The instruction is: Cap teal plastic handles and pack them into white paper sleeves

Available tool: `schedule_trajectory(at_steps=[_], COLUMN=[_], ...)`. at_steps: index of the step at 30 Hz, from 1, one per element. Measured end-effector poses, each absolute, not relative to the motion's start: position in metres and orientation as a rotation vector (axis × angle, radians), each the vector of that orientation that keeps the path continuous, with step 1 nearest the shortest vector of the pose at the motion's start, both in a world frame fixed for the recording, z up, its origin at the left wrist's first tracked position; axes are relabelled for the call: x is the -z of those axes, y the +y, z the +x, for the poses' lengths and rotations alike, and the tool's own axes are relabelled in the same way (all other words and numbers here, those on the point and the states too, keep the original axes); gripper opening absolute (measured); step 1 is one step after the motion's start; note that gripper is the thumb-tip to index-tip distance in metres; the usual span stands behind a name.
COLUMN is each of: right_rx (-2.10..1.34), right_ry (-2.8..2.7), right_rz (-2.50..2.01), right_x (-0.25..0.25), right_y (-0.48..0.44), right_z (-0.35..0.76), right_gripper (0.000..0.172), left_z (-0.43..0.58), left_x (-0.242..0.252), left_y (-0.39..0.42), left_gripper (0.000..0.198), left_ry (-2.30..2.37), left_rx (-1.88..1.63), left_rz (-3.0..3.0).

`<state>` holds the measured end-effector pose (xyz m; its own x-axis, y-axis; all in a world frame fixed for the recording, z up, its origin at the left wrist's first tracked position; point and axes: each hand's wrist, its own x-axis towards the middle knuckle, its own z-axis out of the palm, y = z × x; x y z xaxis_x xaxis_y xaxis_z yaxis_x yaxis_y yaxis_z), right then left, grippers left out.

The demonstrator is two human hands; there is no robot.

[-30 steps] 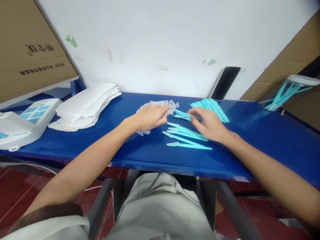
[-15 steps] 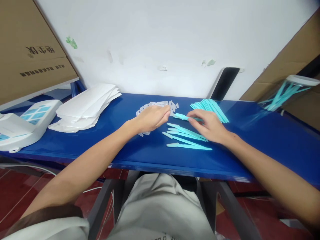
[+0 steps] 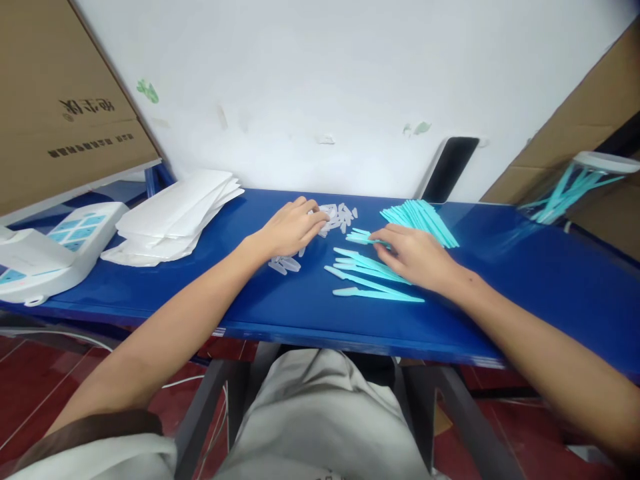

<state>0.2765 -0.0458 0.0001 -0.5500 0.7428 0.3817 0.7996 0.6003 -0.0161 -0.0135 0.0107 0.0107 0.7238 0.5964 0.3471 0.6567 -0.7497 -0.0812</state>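
My left hand [image 3: 295,227] rests over a pile of small translucent plastic caps [image 3: 343,217], its fingers bent and apart. Whether a cap lies under the fingertips is hidden. A few more caps [image 3: 285,265] show below the palm. My right hand [image 3: 413,253] has its thumb and fingers closed on a turquoise eyebrow razor [image 3: 374,241], whose handle is mostly covered. Close by that grip lie other turquoise heads. Several capped-looking eyebrow razors [image 3: 373,292] spread out below the right hand, heads to the left. Behind it is a bigger heap of turquoise eyebrow razors [image 3: 420,219].
White paper sheets or bags [image 3: 173,213] are stacked on the blue table [image 3: 280,310], left of the caps. Beyond them sits a white and blue device [image 3: 75,243]. A phone [image 3: 454,167] leans against the wall. At right, a clear tub [image 3: 575,190] holds turquoise sticks.
My left hand has moved left, away from the razor's head, and its closed fingers have loosened over the caps. My right hand has shifted slightly left with the razor lower.
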Motion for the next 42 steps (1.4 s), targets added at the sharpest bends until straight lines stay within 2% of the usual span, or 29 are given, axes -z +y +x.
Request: schedule_trajectory(at_steps=[3, 7, 10, 18, 27, 34, 42], right_rx=[0.315, 0.277, 0.24, 0.264, 0.162, 0.2, 0.089], right_ry=[-2.547, -2.572, -2.501, -2.525, -2.525, -2.492, -2.319], right_rz=[-1.39, -1.308, -1.251, -1.466, -1.488, -1.378, -1.286], right_x=[0.0, -0.005, -0.007, 0.007, 0.012, 0.012, 0.006], right_y=[-0.049, -0.054, -0.052, -0.032, -0.024, -0.026, -0.032], right_z=[0.273, 0.267, 0.269, 0.285, 0.29, 0.288, 0.283], right_gripper=[0.033, 0.035, 0.038, 0.034, 0.031, 0.031, 0.023], left_z=[-0.02, -0.008, 0.003, 0.018, 0.012, 0.008, 0.004], left_x=[-0.006, -0.003, -0.001, 0.005, 0.007, 0.01, 0.009], left_y=[0.014, 0.005, 0.001, 0.007, 0.012, 0.021, 0.023], left_gripper=[0.049, 0.047, 0.048, 0.054, 0.034, 0.038, 0.028], left_ry=[-1.059, -1.088, -1.079, -1.085, -0.866, -0.923, -0.917], left_rx=[0.344, 0.214, 0.196, 0.087, 0.344, 0.34, 0.392], left_rz=[-2.72, -2.71, -2.715, -2.797, -2.886, -2.842, -2.842])
